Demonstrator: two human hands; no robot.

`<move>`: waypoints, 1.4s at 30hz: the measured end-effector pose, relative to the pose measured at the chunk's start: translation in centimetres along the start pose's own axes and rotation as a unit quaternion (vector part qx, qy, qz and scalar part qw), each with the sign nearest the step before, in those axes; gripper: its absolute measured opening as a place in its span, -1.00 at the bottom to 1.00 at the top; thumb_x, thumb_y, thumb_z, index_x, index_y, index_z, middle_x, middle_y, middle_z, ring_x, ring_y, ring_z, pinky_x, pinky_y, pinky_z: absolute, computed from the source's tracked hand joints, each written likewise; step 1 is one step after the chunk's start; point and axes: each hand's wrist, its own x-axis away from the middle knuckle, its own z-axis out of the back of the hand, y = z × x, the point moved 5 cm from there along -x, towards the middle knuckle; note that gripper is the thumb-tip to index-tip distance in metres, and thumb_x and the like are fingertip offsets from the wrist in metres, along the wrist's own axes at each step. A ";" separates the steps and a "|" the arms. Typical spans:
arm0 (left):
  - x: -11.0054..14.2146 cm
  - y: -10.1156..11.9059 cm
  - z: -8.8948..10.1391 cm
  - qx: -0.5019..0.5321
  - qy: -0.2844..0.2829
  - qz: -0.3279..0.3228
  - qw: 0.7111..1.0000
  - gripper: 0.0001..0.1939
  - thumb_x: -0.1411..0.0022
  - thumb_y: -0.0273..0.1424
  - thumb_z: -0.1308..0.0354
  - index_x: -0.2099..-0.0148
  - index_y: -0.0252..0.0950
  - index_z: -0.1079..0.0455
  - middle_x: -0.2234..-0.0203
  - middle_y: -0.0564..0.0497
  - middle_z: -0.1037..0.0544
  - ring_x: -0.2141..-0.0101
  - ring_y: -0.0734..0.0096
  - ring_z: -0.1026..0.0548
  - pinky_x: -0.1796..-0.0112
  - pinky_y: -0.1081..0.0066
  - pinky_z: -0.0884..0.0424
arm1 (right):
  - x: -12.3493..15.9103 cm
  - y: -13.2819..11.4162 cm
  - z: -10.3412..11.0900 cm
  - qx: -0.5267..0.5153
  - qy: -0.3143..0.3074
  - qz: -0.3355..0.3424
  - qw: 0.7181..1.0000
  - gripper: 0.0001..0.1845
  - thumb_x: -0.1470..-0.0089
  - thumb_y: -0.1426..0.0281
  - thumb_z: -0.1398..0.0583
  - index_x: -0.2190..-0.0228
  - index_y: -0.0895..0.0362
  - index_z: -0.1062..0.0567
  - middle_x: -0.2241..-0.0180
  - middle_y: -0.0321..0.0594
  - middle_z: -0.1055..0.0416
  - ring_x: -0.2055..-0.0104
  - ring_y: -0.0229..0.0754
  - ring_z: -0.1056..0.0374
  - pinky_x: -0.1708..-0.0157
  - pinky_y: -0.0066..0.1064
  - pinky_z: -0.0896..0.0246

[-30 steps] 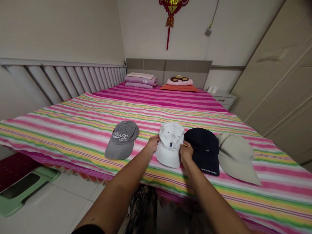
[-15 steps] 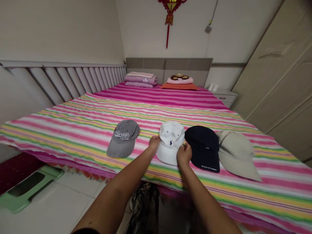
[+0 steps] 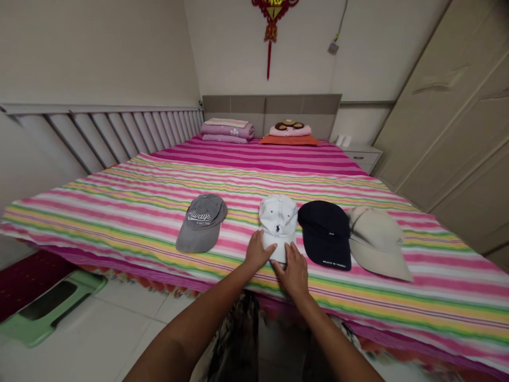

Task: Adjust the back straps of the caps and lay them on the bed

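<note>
A white baseball cap point(image 3: 278, 212) with a small dark emblem lies on the striped bed sheet, its brim toward me. My left hand point(image 3: 259, 251) holds the left side of that brim, thumb across its top. On the other side, my right hand point(image 3: 293, 268) has its fingers along the brim's right edge and its thumb near the front edge. A navy cap point(image 3: 326, 233) with white lettering on its brim lies just right of the white one. Beside it, touching, is a beige cap point(image 3: 377, 239). Farther left sits a grey cap point(image 3: 202, 223) with white script.
The bed has a striped sheet point(image 3: 131, 212), a headboard point(image 3: 246, 103) and a slatted rail point(image 3: 119, 130). Folded purple bedding point(image 3: 226, 130) and a pink-and-orange stack point(image 3: 290, 139) lie at the far end. A green stool point(image 3: 47, 313) stands on the floor at left.
Both hands have shifted from the sides of the white cap down to its brim, nearer me. The view has shifted slightly; the other caps lie as before.
</note>
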 end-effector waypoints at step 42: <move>4.9 -0.8 19.5 0.328 0.355 0.250 0.839 -0.85 -0.08 -0.50 -0.11 0.49 -0.34 -0.21 0.71 0.10 -0.35 0.70 0.58 -0.36 0.60 0.56 -0.31 | 11.1 -1.4 1.5 -0.098 -0.128 0.058 0.985 -0.70 0.10 0.45 0.04 0.44 0.17 -0.48 0.45 -0.09 -0.49 0.38 -0.07 -0.43 0.41 -0.33 -0.35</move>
